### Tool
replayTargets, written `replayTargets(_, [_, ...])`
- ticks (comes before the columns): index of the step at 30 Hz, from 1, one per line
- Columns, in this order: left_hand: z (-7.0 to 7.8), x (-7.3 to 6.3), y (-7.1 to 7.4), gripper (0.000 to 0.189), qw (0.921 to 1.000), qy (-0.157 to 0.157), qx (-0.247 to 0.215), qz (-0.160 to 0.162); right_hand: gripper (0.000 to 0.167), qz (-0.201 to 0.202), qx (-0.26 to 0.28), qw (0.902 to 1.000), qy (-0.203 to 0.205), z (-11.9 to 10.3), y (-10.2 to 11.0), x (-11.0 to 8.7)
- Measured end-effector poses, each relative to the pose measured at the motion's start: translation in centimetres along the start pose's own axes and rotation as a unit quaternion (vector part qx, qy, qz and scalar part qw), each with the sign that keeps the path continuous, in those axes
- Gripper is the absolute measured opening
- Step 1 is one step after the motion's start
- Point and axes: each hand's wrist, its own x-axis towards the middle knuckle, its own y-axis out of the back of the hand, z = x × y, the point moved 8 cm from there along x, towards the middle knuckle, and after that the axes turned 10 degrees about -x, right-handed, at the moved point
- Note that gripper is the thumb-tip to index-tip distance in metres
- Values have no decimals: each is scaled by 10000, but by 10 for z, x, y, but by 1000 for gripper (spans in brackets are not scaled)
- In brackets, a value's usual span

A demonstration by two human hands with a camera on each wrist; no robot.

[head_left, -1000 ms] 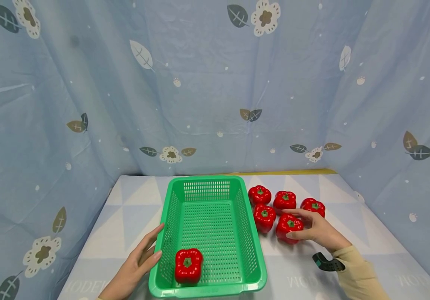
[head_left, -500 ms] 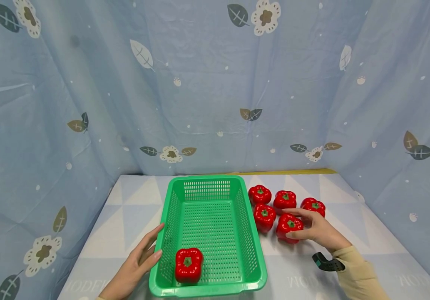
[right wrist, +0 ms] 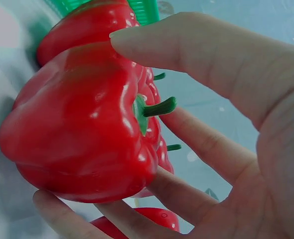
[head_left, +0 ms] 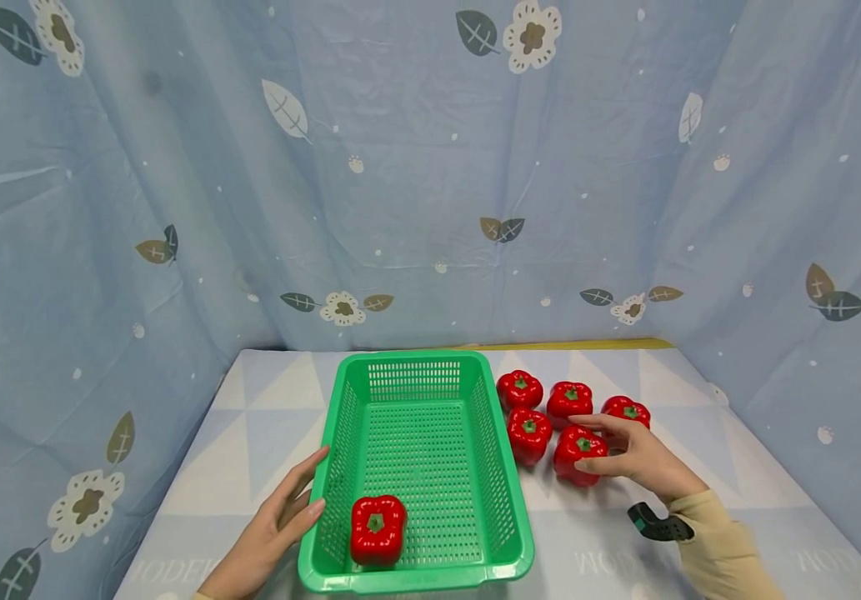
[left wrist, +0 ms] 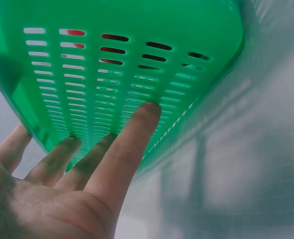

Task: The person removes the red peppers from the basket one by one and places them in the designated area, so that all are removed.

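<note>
A green plastic basket (head_left: 508, 500) stands on the table with one red bell pepper (head_left: 377, 531) inside, at its near left corner. My left hand (head_left: 268, 529) is at the basket's left side. In the left wrist view, its fairly straight fingers (left wrist: 124, 149) touch the slotted outer wall. To the right of the basket my right hand (head_left: 643, 458) holds another red bell pepper (head_left: 574, 450), thumb on the near side and fingers round the far side. The right wrist view shows that pepper (right wrist: 82, 124) low at the table, its green stem (right wrist: 159, 107) between thumb and fingers.
More red bell peppers lie close round the right hand: one (head_left: 529, 435) beside the basket's right wall, one (head_left: 520, 390) behind it, one (head_left: 570, 400) farther back, one (head_left: 628, 410) behind the hand. A blue patterned curtain (head_left: 430, 183) hangs behind the table (head_left: 205, 467).
The right hand and its wristband have shifted very slightly right. The pepper at that hand, the basket and the left hand look unmoved.
</note>
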Motion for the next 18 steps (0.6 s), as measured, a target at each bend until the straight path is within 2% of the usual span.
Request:
replayTargets(8, [-1,0,0,63,9999,23,-109,1,69,80,-305,9995,-16,-4,3,1])
replayTargets(18, [1,0,0,62,10000,-17,14,-32,69,94,-484,9988,-76,-6,7,-3])
